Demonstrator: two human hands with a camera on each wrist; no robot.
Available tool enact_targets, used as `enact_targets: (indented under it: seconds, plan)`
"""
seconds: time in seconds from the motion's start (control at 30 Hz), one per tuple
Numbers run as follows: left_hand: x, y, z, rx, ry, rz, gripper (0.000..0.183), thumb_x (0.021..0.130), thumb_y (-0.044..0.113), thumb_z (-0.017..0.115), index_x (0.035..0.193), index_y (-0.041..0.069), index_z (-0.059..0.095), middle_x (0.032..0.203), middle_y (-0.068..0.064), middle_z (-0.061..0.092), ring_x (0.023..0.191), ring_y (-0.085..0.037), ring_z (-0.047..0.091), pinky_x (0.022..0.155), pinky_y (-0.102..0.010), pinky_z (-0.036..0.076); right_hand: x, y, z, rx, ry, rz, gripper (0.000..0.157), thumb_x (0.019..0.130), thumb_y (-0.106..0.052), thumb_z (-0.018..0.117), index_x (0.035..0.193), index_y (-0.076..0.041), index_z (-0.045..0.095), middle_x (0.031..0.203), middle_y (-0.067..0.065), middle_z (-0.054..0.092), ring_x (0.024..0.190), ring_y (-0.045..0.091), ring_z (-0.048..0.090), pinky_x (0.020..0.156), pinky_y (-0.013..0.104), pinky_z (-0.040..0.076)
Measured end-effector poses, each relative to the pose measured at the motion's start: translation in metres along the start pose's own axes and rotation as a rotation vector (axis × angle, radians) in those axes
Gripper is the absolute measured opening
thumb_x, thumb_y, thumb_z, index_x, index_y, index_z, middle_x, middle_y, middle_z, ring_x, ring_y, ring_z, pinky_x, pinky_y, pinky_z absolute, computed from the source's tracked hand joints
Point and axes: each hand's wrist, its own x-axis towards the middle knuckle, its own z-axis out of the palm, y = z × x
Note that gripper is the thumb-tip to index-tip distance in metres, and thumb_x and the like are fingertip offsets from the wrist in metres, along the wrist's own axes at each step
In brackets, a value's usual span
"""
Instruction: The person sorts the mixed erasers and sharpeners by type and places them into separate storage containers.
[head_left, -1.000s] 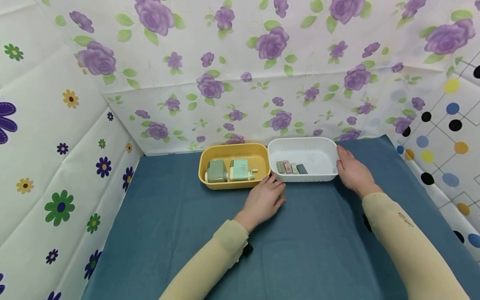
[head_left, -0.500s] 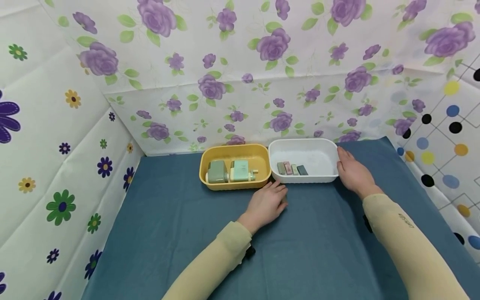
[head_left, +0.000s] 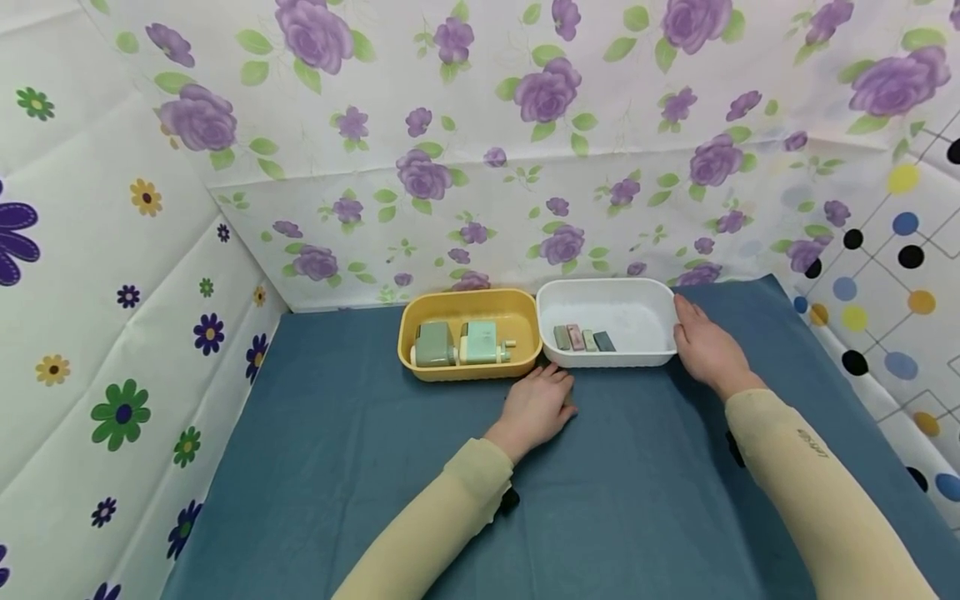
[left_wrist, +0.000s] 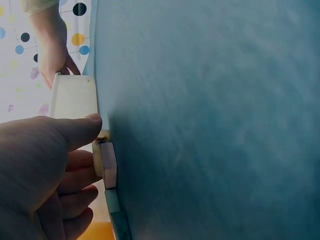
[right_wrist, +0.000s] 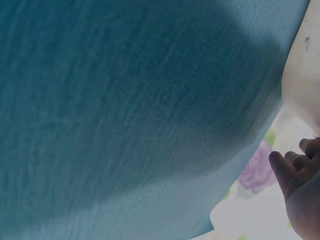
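Observation:
My left hand [head_left: 534, 408] reaches to the front left corner of the white tray [head_left: 641, 317]. In the left wrist view its thumb and curled fingers hold a small tan block [left_wrist: 99, 157], shaped like an eraser. A pinkish block [left_wrist: 109, 165] and teal ones [left_wrist: 112, 201] lie in a row beside it on the blue cloth; the hand hides them from the head view. My right hand [head_left: 708, 346] rests with straight fingers along the tray's right end. Several small blocks [head_left: 575, 337], green, pink and dark teal, lie in the tray's left part.
A yellow tray [head_left: 517, 304] stands left of the white one, their ends meeting. In it lie two boxy things that look like crank pencil sharpeners, one dark green [head_left: 435, 345] and one mint [head_left: 480, 342]. A flowered sheet [head_left: 480, 183] rises behind the blue cloth [head_left: 315, 467].
My left hand has drawn back from the trays' front edge, slightly towards me and to the right. The right hand and both trays look unchanged.

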Motion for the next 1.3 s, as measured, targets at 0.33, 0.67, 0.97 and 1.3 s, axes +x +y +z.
enact_targets:
  seconds: [0.33,0.67,0.97,1.3]
  plan:
    - [0.0022,0.0015,-0.0005,0.008,-0.005,-0.051,0.052,0.103,0.045,0.072,0.146,0.015,0.068,0.144,0.0,0.068,0.145,-0.019,0.054,0.122,-0.037,0.04,0.0026,-0.0022,-0.0032,-0.008,0.009,0.004,0.064,0.117,-0.025,0.026,0.171,-0.001,0.001,0.175,0.028,0.011,0.159,0.053,0.013,0.125,0.069,0.017]
    - [0.0004,0.0011,0.0007,-0.034,0.01,-0.057,0.029,0.101,0.043,0.076,0.12,0.021,0.075,0.133,0.004,0.073,0.145,-0.019,0.054,0.123,-0.036,0.039,0.0017,-0.0028,-0.0025,0.0,0.003,0.004,0.064,0.117,-0.027,0.025,0.171,-0.001,0.001,0.175,0.028,0.01,0.159,0.053,0.012,0.125,0.069,0.016]
    - [0.0003,0.0018,0.0001,-0.086,0.062,-0.051,0.031,0.095,0.039,0.084,0.119,0.02,0.077,0.12,0.005,0.077,0.14,-0.017,0.059,0.121,-0.034,0.042,0.0004,-0.0022,-0.0041,0.006,-0.005,0.007,0.064,0.117,-0.027,0.025,0.171,-0.001,0.0,0.175,0.028,0.009,0.159,0.053,0.011,0.125,0.069,0.016]
    - [-0.0018,0.003,-0.001,-0.129,0.08,-0.062,0.046,0.093,0.04,0.087,0.132,0.019,0.077,0.13,0.003,0.076,0.138,-0.017,0.061,0.114,-0.034,0.05,-0.001,-0.0021,-0.0026,0.009,0.005,-0.002,0.064,0.117,-0.027,0.025,0.17,0.0,0.002,0.175,0.028,0.01,0.159,0.053,0.011,0.124,0.07,0.017]
